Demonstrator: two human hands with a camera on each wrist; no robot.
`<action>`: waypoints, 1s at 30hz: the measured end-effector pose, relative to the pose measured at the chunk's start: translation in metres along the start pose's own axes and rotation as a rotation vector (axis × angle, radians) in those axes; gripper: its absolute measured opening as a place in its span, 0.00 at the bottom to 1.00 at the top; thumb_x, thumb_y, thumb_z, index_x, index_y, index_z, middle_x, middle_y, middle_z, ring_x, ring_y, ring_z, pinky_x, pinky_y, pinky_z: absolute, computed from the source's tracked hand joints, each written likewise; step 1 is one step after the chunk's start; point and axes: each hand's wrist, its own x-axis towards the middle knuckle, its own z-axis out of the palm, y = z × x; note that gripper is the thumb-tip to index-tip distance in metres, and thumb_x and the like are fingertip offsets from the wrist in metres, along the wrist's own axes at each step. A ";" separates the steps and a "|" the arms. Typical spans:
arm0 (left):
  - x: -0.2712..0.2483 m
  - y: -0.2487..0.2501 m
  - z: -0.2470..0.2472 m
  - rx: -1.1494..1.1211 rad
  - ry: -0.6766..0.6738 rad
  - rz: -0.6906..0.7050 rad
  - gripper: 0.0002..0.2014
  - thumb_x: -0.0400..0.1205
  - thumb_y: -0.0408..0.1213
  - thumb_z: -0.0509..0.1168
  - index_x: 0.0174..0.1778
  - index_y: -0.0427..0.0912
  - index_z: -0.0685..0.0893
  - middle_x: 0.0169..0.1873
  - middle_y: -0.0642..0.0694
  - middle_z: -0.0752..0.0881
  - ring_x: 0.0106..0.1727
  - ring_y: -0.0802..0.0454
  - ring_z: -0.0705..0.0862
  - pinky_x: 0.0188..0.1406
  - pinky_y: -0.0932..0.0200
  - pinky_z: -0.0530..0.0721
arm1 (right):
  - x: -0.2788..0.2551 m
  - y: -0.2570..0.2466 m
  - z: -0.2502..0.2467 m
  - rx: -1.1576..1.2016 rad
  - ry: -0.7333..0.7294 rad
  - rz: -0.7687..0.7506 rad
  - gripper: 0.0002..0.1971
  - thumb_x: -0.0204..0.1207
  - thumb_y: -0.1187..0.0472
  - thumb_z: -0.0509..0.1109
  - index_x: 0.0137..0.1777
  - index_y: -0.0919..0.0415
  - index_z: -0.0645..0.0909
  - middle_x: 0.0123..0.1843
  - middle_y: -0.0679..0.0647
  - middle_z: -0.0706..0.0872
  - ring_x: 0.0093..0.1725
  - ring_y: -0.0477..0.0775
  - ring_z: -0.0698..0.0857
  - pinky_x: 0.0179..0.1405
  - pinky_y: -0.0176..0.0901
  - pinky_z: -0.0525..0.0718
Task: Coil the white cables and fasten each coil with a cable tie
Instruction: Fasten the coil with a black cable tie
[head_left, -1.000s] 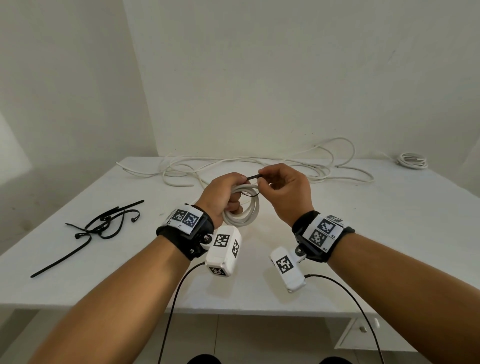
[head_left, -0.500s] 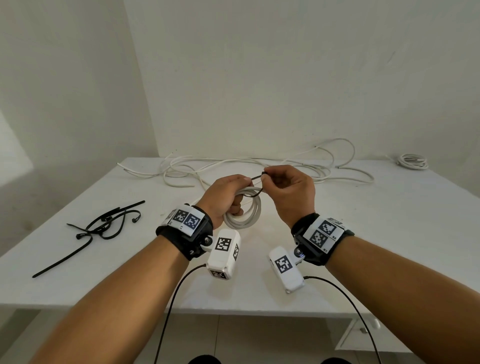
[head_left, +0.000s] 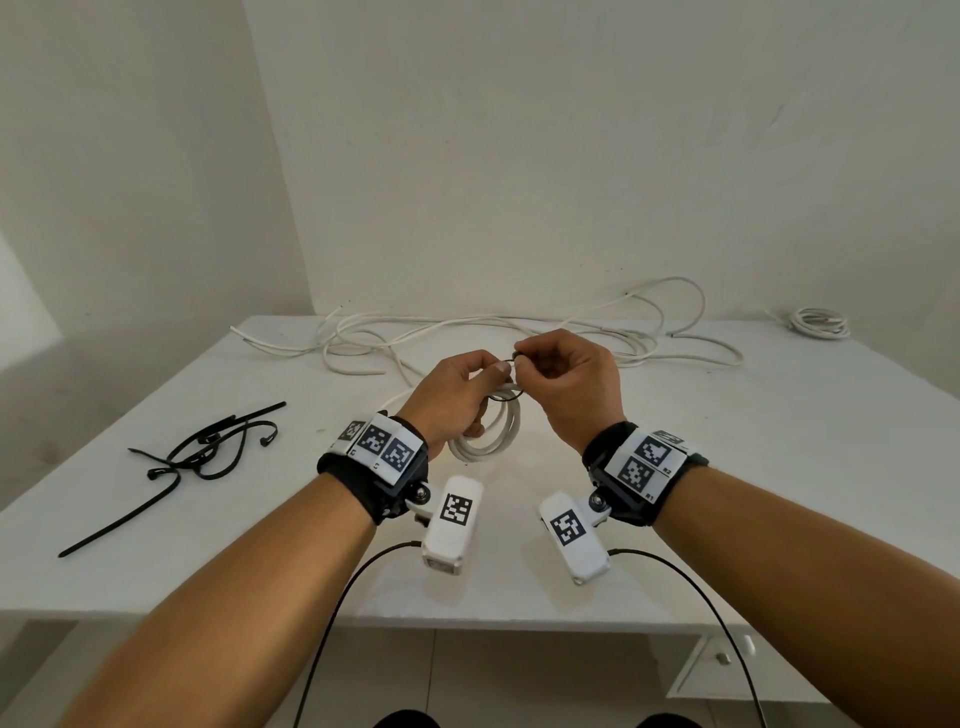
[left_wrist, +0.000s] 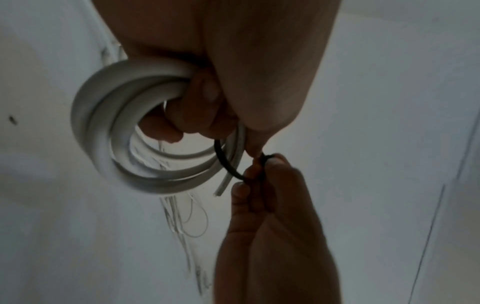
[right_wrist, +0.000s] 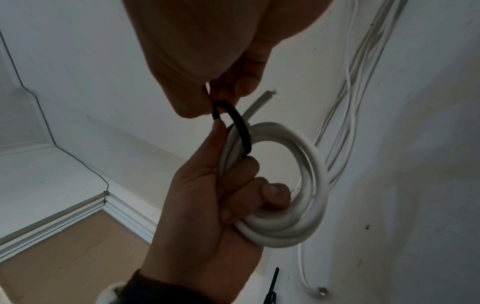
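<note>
My left hand grips a small coil of white cable above the middle of the white table; in the left wrist view the coil hangs from my curled fingers. A black cable tie is looped round the coil's strands. My right hand pinches the tie's end between thumb and forefinger, right beside my left thumb. The right wrist view shows the tie's loop over the coil, and a cut cable end sticking out past it.
Several loose white cables lie tangled along the table's far edge. A finished small coil sits at the far right corner. A heap of black cable ties lies at the left of the table.
My right hand has drawn the tie's end up and to the right, and the black loop round the coil has grown smaller. Both hands have shifted slightly right.
</note>
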 end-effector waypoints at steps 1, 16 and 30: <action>-0.001 0.000 0.001 0.077 0.011 0.030 0.13 0.88 0.45 0.62 0.45 0.41 0.85 0.17 0.54 0.72 0.20 0.51 0.66 0.23 0.58 0.73 | 0.000 0.000 0.000 0.007 -0.009 0.012 0.04 0.71 0.66 0.77 0.43 0.58 0.90 0.37 0.50 0.92 0.39 0.53 0.91 0.40 0.40 0.90; 0.005 -0.017 0.005 0.395 0.193 0.254 0.12 0.87 0.44 0.61 0.43 0.54 0.89 0.40 0.58 0.91 0.49 0.58 0.88 0.50 0.58 0.82 | -0.003 -0.003 0.000 0.030 0.039 0.081 0.03 0.73 0.66 0.78 0.45 0.61 0.91 0.38 0.45 0.92 0.37 0.36 0.89 0.35 0.24 0.81; 0.003 -0.011 0.004 0.485 0.192 0.272 0.13 0.86 0.46 0.60 0.44 0.53 0.89 0.40 0.55 0.90 0.48 0.55 0.86 0.47 0.56 0.81 | 0.000 0.001 0.001 0.037 0.086 0.111 0.03 0.72 0.64 0.77 0.44 0.58 0.91 0.38 0.47 0.92 0.38 0.41 0.90 0.38 0.29 0.84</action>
